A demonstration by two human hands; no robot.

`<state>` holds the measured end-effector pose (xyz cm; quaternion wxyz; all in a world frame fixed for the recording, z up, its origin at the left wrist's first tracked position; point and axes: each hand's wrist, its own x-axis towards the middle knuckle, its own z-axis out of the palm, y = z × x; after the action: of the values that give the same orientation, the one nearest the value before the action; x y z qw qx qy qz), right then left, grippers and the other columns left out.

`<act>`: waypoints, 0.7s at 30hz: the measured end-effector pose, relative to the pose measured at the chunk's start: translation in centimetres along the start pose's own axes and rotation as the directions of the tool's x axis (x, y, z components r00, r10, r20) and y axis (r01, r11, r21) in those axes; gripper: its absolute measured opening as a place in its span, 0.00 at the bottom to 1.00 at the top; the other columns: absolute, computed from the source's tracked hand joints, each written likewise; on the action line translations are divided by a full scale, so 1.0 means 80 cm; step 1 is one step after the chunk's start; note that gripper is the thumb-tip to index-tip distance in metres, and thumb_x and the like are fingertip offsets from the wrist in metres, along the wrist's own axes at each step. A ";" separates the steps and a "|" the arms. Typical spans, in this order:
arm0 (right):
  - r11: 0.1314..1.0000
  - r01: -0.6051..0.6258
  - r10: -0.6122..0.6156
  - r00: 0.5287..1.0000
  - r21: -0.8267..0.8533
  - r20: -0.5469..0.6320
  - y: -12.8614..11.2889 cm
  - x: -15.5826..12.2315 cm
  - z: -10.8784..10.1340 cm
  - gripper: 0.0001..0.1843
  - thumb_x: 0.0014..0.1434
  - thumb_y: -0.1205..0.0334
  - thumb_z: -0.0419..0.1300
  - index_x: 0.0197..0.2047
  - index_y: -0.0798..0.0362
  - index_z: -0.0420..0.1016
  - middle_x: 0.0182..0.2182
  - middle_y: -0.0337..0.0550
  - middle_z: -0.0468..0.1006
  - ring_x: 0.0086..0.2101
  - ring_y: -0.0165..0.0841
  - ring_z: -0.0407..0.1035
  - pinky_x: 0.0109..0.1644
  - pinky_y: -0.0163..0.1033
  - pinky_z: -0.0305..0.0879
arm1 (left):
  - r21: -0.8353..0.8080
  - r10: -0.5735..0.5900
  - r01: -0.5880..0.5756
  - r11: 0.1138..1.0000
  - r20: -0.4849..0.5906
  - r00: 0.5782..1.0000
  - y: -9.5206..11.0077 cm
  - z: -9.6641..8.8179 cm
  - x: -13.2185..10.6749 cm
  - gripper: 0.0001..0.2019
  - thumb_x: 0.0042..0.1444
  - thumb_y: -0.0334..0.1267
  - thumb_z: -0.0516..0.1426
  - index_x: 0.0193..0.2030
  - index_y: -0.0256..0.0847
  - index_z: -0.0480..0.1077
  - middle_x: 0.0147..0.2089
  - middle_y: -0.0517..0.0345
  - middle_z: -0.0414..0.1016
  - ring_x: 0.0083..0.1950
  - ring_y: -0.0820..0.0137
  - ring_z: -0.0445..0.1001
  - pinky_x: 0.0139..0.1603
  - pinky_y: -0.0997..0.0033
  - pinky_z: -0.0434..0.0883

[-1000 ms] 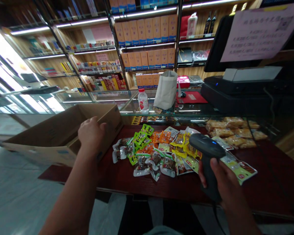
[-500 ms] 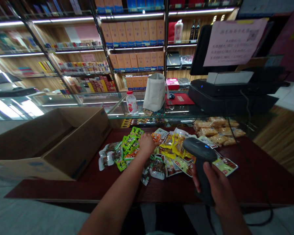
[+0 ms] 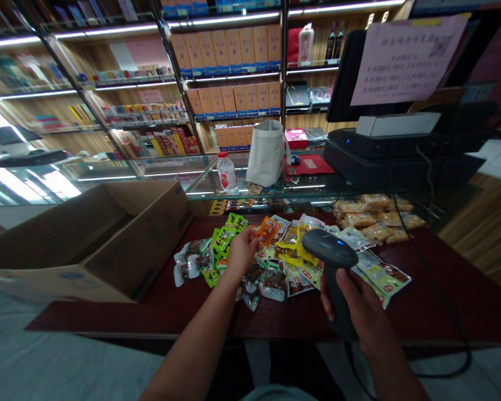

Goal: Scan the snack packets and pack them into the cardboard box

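The left hand (image 3: 244, 252) is reaching into the pile of vacuum-packed snack sachets (image 3: 271, 284), its fingers closing on an orange sachet (image 3: 268, 230) at the pile's far edge. The right hand (image 3: 354, 306) is wrapped tightly around the grip of a dark corded barcode scanner (image 3: 329, 249), holding it just above the pile's right side. The pile is lying on the dark red tabletop (image 3: 442, 301). An open cardboard box (image 3: 137, 250) is sitting left of the pile. Golden snack packets (image 3: 373, 218) are lying beyond the pile's right side. Behind the pile, a glass counter (image 3: 171, 174) is carrying a plastic bottle (image 3: 227, 174), a canvas tote bag (image 3: 266, 153) and a cash register (image 3: 401, 150).
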<state>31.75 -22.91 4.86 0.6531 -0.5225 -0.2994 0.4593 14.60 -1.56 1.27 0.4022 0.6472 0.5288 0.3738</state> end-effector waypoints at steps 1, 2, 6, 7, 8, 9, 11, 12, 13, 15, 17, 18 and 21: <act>1.000 0.003 -0.003 1.000 0.006 0.015 0.000 -0.001 0.003 0.27 0.60 0.35 0.63 0.30 0.53 0.74 0.16 0.38 0.73 0.17 0.28 0.64 0.21 0.31 0.61 | -0.117 -0.017 0.017 0.993 0.004 1.000 -0.001 -0.002 -0.006 0.08 0.54 0.37 0.62 0.34 0.42 0.65 0.26 0.62 0.75 0.28 0.67 0.78 0.31 0.71 0.73; 1.000 0.007 -0.007 0.999 0.013 0.031 0.001 -0.001 0.007 0.26 0.61 0.36 0.63 0.31 0.53 0.74 0.16 0.38 0.73 0.17 0.28 0.64 0.21 0.31 0.61 | -0.206 -0.024 0.024 0.978 0.002 1.000 -0.002 -0.004 -0.013 0.10 0.52 0.38 0.64 0.34 0.41 0.65 0.25 0.62 0.75 0.27 0.67 0.78 0.31 0.71 0.74; 1.000 0.022 -0.022 0.996 0.002 0.085 0.000 -0.006 0.024 0.25 0.62 0.37 0.62 0.31 0.53 0.74 0.16 0.37 0.72 0.17 0.28 0.63 0.21 0.31 0.60 | -0.452 -0.026 -0.001 0.892 -0.053 0.998 0.001 -0.008 -0.041 0.17 0.44 0.43 0.70 0.32 0.40 0.67 0.27 0.59 0.78 0.29 0.67 0.80 0.33 0.71 0.76; 0.999 0.033 -0.033 0.995 0.000 0.094 0.000 -0.007 0.028 0.25 0.62 0.37 0.62 0.30 0.53 0.74 0.16 0.38 0.73 0.17 0.28 0.63 0.21 0.31 0.60 | -0.475 -0.028 -0.008 0.880 -0.068 0.997 0.003 -0.009 -0.047 0.18 0.44 0.44 0.70 0.32 0.40 0.67 0.27 0.58 0.79 0.30 0.67 0.81 0.33 0.71 0.76; 0.999 0.043 -0.043 0.994 0.000 0.105 -0.001 -0.009 0.032 0.26 0.62 0.37 0.62 0.30 0.53 0.74 0.17 0.38 0.73 0.18 0.28 0.64 0.21 0.31 0.60 | -0.496 -0.033 -0.012 0.869 -0.082 0.996 0.003 -0.010 -0.052 0.18 0.44 0.44 0.70 0.32 0.39 0.68 0.28 0.58 0.80 0.30 0.67 0.81 0.33 0.72 0.76; 0.999 0.050 -0.049 0.992 0.003 0.115 -0.003 -0.011 0.035 0.26 0.62 0.37 0.62 0.29 0.53 0.74 0.17 0.39 0.73 0.18 0.28 0.63 0.21 0.31 0.60 | -0.514 -0.037 -0.016 0.858 -0.093 0.995 0.004 -0.010 -0.056 0.18 0.44 0.44 0.70 0.32 0.39 0.68 0.28 0.58 0.80 0.31 0.66 0.82 0.34 0.71 0.76; 0.999 0.046 -0.046 0.990 0.004 0.130 -0.005 -0.014 0.041 0.26 0.62 0.37 0.62 0.29 0.53 0.73 0.18 0.39 0.73 0.18 0.28 0.64 0.21 0.32 0.60 | -0.537 -0.037 -0.029 0.843 -0.112 0.993 0.003 -0.011 -0.062 0.18 0.44 0.44 0.70 0.33 0.39 0.68 0.28 0.58 0.80 0.31 0.66 0.82 0.35 0.71 0.77; 0.999 0.044 -0.044 0.990 0.000 0.134 -0.005 -0.015 0.043 0.26 0.63 0.37 0.61 0.29 0.52 0.73 0.18 0.38 0.73 0.18 0.28 0.64 0.21 0.32 0.60 | -0.538 -0.034 -0.039 0.842 -0.124 0.992 0.002 -0.011 -0.064 0.18 0.45 0.45 0.70 0.33 0.39 0.68 0.28 0.57 0.80 0.31 0.66 0.82 0.35 0.70 0.77; 0.999 0.046 -0.045 0.990 -0.006 0.137 -0.006 -0.016 0.045 0.26 0.63 0.37 0.61 0.29 0.52 0.73 0.18 0.38 0.73 0.18 0.29 0.65 0.22 0.33 0.60 | -0.532 -0.028 -0.050 0.845 -0.138 0.990 0.001 -0.012 -0.065 0.18 0.45 0.45 0.70 0.34 0.39 0.68 0.28 0.57 0.81 0.31 0.65 0.82 0.35 0.70 0.77; 0.998 0.057 -0.054 0.988 -0.017 0.142 -0.007 -0.018 0.048 0.26 0.62 0.36 0.61 0.29 0.52 0.73 0.18 0.38 0.73 0.18 0.30 0.65 0.22 0.33 0.60 | -0.505 -0.017 -0.073 0.860 -0.171 0.985 -0.002 -0.012 -0.066 0.16 0.46 0.44 0.69 0.34 0.39 0.69 0.29 0.56 0.81 0.32 0.65 0.82 0.35 0.71 0.76; 0.997 0.069 -0.064 0.986 -0.025 0.152 -0.008 -0.019 0.050 0.26 0.62 0.36 0.61 0.30 0.52 0.73 0.18 0.38 0.73 0.18 0.30 0.64 0.22 0.34 0.59 | -0.478 -0.011 -0.087 0.874 -0.198 0.980 -0.004 -0.013 -0.067 0.15 0.47 0.44 0.68 0.34 0.39 0.70 0.30 0.55 0.81 0.33 0.65 0.83 0.35 0.72 0.76; 0.997 0.070 -0.065 0.985 -0.025 0.157 -0.008 -0.020 0.051 0.26 0.62 0.36 0.61 0.31 0.52 0.73 0.18 0.37 0.73 0.18 0.30 0.63 0.21 0.34 0.59 | -0.471 -0.010 -0.090 0.877 -0.207 0.978 -0.004 -0.013 -0.067 0.15 0.47 0.44 0.68 0.33 0.39 0.70 0.30 0.55 0.81 0.34 0.65 0.83 0.35 0.73 0.75; 0.997 0.076 -0.072 0.983 -0.019 0.168 -0.008 -0.021 0.053 0.25 0.63 0.36 0.60 0.32 0.51 0.72 0.18 0.37 0.73 0.17 0.29 0.62 0.21 0.33 0.59 | -0.471 -0.016 -0.090 0.877 -0.217 0.976 -0.003 -0.013 -0.069 0.14 0.48 0.44 0.68 0.33 0.40 0.69 0.29 0.56 0.81 0.34 0.65 0.83 0.34 0.72 0.75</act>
<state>27.58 -22.72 6.82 0.6354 -0.4789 -0.3781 0.4732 12.71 -6.85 1.16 0.4831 0.4937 0.4477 0.5678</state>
